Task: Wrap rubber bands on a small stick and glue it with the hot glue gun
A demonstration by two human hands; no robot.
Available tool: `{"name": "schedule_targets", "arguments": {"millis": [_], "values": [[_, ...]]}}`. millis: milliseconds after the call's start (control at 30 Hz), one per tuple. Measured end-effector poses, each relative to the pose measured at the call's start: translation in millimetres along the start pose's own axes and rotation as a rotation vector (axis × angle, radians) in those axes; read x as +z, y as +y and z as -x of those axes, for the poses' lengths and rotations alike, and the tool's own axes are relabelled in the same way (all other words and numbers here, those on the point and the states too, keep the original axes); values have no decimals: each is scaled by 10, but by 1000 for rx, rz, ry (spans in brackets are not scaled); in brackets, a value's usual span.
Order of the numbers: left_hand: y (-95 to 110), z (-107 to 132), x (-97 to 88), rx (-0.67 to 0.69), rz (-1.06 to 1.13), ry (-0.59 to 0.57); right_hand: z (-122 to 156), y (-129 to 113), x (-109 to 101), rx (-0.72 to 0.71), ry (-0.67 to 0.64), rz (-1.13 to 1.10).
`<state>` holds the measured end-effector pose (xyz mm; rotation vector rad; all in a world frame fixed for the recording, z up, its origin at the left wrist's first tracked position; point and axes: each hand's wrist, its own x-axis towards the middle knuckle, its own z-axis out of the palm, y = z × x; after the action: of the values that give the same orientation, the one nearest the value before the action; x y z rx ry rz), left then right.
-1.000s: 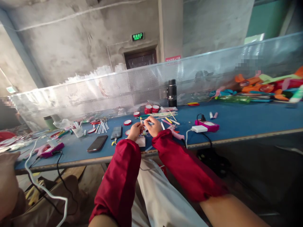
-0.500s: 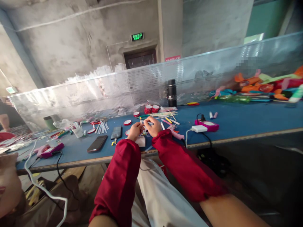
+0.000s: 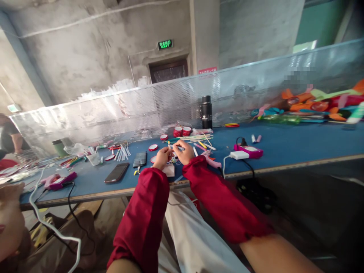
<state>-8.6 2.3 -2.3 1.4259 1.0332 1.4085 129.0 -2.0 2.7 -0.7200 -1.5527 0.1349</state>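
Both hands are working at the worktop [image 3: 284, 149] edge, nearer me and left of the black flask [image 3: 206, 112]. I am seeing the left hand [image 3: 162, 157], grip clamped on a short stick [image 3: 169, 144] standing upright. The right hand [image 3: 184, 152], just beside it, is pinching a pale stick [image 3: 179, 148] lying crosswise, tip pointing leftward at the upright one.

The small pale piece [image 3: 170, 145] between the left hand [image 3: 161, 158] and right hand [image 3: 184, 152] is too small to identify. A dark rectangle [image 3: 140, 159] is pixelated. The blue tabletop [image 3: 298, 146] runs past both side edges.
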Motion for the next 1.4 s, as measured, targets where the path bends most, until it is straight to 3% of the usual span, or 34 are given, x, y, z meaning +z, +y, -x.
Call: {"name": "schedule_targets", "arguments": {"millis": [1400], "values": [[20, 18, -1, -2, -5, 4, -4, -29, -17, 22, 2, -1]]}}
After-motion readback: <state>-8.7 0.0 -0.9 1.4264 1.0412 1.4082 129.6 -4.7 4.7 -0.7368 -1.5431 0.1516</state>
